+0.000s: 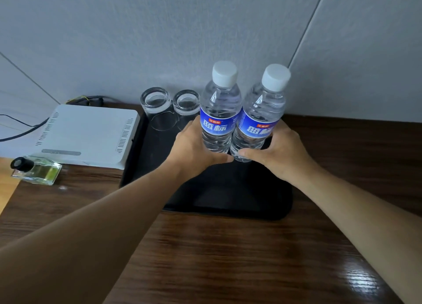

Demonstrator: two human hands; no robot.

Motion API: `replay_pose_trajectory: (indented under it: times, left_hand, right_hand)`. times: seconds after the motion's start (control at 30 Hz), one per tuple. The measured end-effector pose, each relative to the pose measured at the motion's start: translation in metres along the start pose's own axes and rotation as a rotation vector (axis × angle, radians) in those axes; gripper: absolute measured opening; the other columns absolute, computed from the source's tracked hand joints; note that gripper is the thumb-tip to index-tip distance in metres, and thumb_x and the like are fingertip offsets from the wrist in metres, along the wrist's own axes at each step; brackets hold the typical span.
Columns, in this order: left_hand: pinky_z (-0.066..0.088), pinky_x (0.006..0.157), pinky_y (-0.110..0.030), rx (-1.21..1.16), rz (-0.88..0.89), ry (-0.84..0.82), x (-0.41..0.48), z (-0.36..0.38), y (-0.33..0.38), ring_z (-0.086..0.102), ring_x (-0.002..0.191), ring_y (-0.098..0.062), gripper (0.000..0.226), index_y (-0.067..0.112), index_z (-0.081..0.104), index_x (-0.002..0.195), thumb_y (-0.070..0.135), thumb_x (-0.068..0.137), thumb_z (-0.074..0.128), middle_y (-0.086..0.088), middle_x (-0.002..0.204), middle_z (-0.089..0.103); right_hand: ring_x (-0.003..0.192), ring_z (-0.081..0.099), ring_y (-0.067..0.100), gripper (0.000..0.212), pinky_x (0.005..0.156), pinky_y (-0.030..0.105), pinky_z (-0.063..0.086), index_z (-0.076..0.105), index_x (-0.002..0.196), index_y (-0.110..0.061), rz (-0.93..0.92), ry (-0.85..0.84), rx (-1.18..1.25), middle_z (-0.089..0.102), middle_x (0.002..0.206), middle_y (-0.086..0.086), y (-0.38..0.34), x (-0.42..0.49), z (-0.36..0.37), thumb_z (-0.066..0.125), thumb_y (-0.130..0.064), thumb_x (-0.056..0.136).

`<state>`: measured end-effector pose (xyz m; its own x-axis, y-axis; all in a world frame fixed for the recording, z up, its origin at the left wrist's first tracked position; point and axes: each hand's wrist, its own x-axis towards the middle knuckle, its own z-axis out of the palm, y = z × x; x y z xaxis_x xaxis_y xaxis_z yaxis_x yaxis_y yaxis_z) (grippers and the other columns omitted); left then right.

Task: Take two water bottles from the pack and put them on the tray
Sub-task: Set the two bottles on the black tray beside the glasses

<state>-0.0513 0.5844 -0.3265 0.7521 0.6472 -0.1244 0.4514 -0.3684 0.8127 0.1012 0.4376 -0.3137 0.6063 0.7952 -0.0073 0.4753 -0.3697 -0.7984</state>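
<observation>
Head view: dark wood counter (228, 258) carries black tray (228, 203) against its back edge. Left hand (194, 148) wraps left bottle (220, 107), right hand (280, 153) wraps right bottle (260, 116); bottles upright, touching, over tray's rear. Two glasses (171, 107) at tray's back-left corner.

Wall (159, 29): grey panels, thin dark seams running diagonally.
Table (228, 258): dark wood grain, glossy, set against the wall.
Light: bright glare on the tabletop, lower right.
Floor: lighter wood strip, far left.
</observation>
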Motion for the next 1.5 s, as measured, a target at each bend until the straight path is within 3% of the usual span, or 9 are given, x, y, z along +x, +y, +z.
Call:
replay_pose_trajectory:
  times: [0.07,0.17,0.27,0.33,0.57,0.8,1.07,1.3,1.5]
  left_hand:
    - [0.053,0.092,-0.017,-0.023,-0.006,-0.026,-0.001,-0.005,-0.004,0.064,0.1,0.011,0.073,0.037,0.056,0.122,0.032,0.061,0.095,0.022,0.105,0.071]
    - [0.055,0.096,-0.029,-0.023,-0.006,-0.031,-0.003,-0.008,-0.007,0.065,0.094,0.013,0.059,0.043,0.06,0.109,0.027,0.064,0.094,0.033,0.097,0.071]
    - [0.052,0.101,-0.039,-0.017,0.006,0.009,-0.003,-0.004,-0.005,0.068,0.093,0.007,0.056,0.039,0.063,0.106,0.033,0.061,0.095,0.031,0.095,0.073]
    - [0.053,0.099,-0.039,-0.009,0.017,0.03,-0.003,-0.002,-0.005,0.068,0.092,0.005,0.06,0.036,0.063,0.11,0.036,0.06,0.095,0.026,0.094,0.074]
    - [0.058,0.093,-0.031,-0.016,0.034,-0.018,-0.003,-0.003,-0.011,0.066,0.103,0.004,0.059,0.034,0.062,0.117,0.024,0.067,0.093,0.022,0.102,0.074]
    - [0.059,0.092,-0.03,-0.044,0.042,-0.047,-0.008,0.006,-0.004,0.067,0.104,0.003,0.059,0.033,0.064,0.115,0.022,0.066,0.094,0.021,0.101,0.075]
    - [0.059,0.087,-0.025,-0.059,0.07,-0.087,-0.034,0.023,0.007,0.069,0.099,0.003,0.057,0.035,0.065,0.112,0.022,0.065,0.095,0.024,0.098,0.075]
    - [0.058,0.085,-0.019,-0.075,0.089,-0.103,-0.061,0.03,0.011,0.068,0.098,0.007,0.058,0.044,0.063,0.104,0.016,0.064,0.095,0.031,0.096,0.073]
    - [0.058,0.084,-0.018,-0.088,0.075,-0.098,-0.08,0.03,0.008,0.068,0.098,0.006,0.059,0.041,0.064,0.106,0.016,0.063,0.096,0.031,0.097,0.073]
  right_hand:
    - [0.098,0.057,-0.01,0.071,0.078,0.005,0.039,0.055,0.12,-0.034,-0.002,-0.053,-0.01,0.063,0.111,-0.021,0.002,0.0,-0.003,0.091,-0.032,0.06]
    - [0.095,0.054,-0.021,0.062,0.081,0.008,0.042,0.06,0.119,-0.032,0.024,-0.106,-0.049,0.064,0.105,-0.025,0.008,-0.001,-0.002,0.087,-0.036,0.063]
    - [0.1,0.064,0.002,0.067,0.087,0.035,0.052,0.066,0.112,-0.03,0.044,-0.018,-0.149,0.072,0.103,-0.017,0.008,-0.002,-0.002,0.079,-0.057,0.053]
    - [0.103,0.064,0.011,0.066,0.089,0.04,0.053,0.065,0.11,-0.03,0.039,-0.026,-0.201,0.072,0.101,-0.019,0.003,-0.001,-0.004,0.077,-0.059,0.052]
    - [0.08,0.05,-0.026,0.051,0.073,-0.003,0.033,0.065,0.11,-0.029,-0.028,-0.095,-0.18,0.052,0.081,-0.036,0.0,-0.003,-0.01,0.087,-0.032,0.065]
    - [0.08,0.051,-0.025,0.047,0.073,-0.007,0.031,0.065,0.105,-0.033,-0.025,-0.085,-0.177,0.056,0.082,-0.033,0.003,-0.017,-0.021,0.087,-0.033,0.063]
    - [0.097,0.058,0.002,0.053,0.088,0.018,0.042,0.067,0.113,-0.026,0.013,-0.082,-0.203,0.063,0.1,-0.022,0.01,-0.055,-0.034,0.088,-0.032,0.064]
    - [0.09,0.055,-0.008,0.05,0.084,0.01,0.038,0.068,0.112,-0.029,0.009,-0.083,-0.19,0.061,0.097,-0.026,0.014,-0.082,-0.038,0.088,-0.032,0.065]
    - [0.1,0.061,0.002,0.051,0.098,0.031,0.046,0.067,0.112,-0.031,0.004,-0.098,-0.185,0.065,0.101,-0.024,0.014,-0.099,-0.034,0.087,-0.035,0.065]
